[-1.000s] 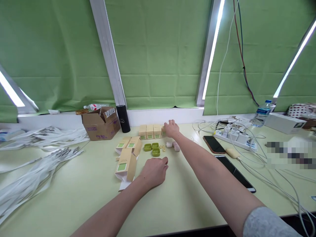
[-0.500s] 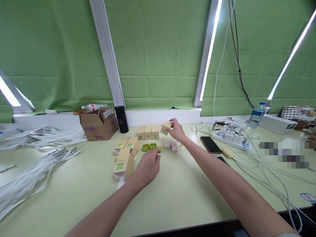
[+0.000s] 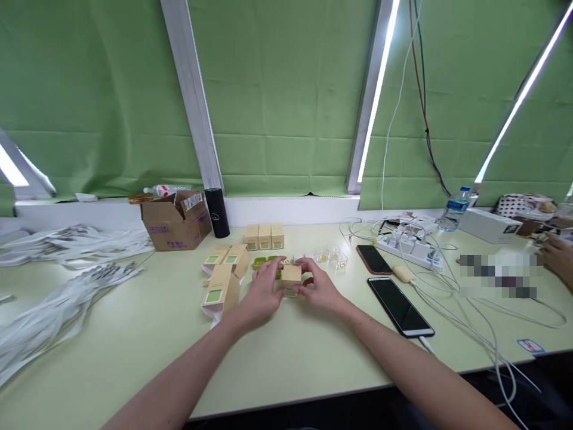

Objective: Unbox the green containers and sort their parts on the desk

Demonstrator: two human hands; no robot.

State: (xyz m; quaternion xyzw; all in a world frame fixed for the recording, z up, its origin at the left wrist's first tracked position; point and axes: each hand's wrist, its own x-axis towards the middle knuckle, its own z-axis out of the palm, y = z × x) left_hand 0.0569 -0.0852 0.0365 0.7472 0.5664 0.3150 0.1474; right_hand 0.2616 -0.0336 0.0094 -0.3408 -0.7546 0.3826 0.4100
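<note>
Between my two hands is a small tan box [image 3: 292, 276], its plain top facing up. My left hand [image 3: 264, 291] grips its left side, and my right hand [image 3: 319, 286] has its fingers on the right side. Green containers [image 3: 265, 261] lie just behind my left fingers, partly covered by them. Three small tan boxes [image 3: 264, 237] stand in a row farther back. To the left are larger opened cartons [image 3: 222, 291] with green labels and white flaps. Small clear containers with yellow bits [image 3: 333, 255] sit behind my right hand.
At the back left stand a cardboard box [image 3: 175, 222] and a black cylinder [image 3: 217, 213]. White straps [image 3: 67, 310] cover the left side. Two phones [image 3: 400, 304], a power strip [image 3: 409, 249] and loose cables lie right. Another person's hand [image 3: 557, 257] is at the right edge.
My right hand has brought the small box down and toward me, and my left hand has joined it there. The clear containers and the nearer phone now show more fully.
</note>
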